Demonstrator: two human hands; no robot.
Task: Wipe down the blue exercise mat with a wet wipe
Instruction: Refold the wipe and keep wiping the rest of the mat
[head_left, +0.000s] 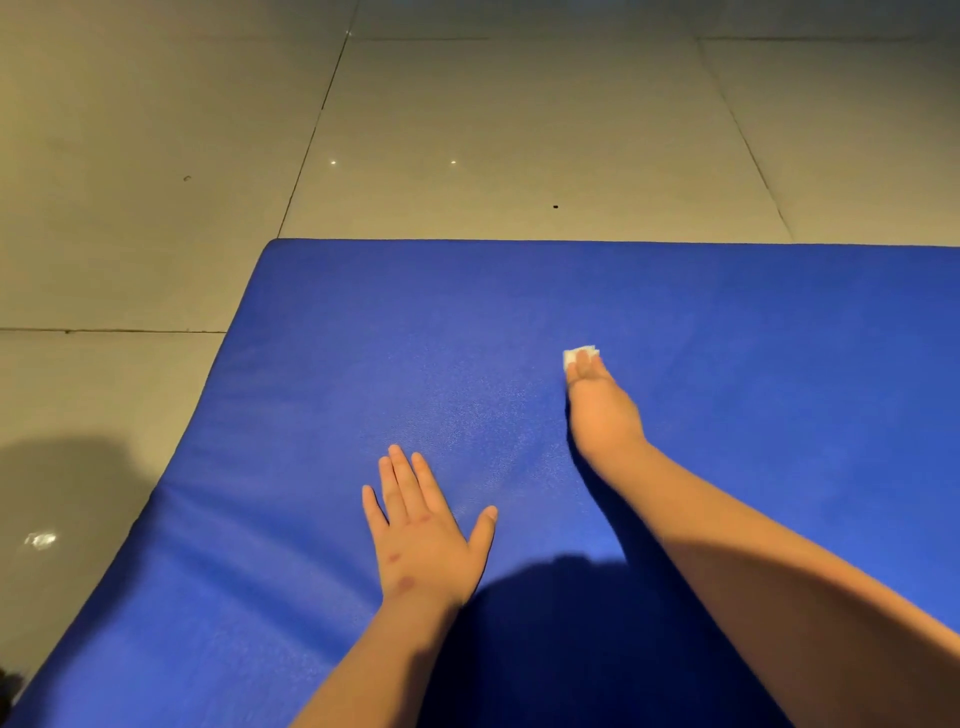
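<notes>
The blue exercise mat (363, 364) lies flat on the floor and fills the lower part of the view. My left hand (423, 530) rests flat on it, palm down, fingers spread. Farther out, my right hand (597, 405) reaches forward with its arm stretched across the mat. Its straight fingers press a small folded white wet wipe (574, 354) onto the mat; only the wipe's far edge shows past the fingertips. The hand looks slightly blurred.
Grey floor tiles (493, 130) with dark joints surround the mat at the far side and left. The mat's far edge runs across the middle of the view and its left edge slants down to the lower left. A shadow falls on the mat's near part.
</notes>
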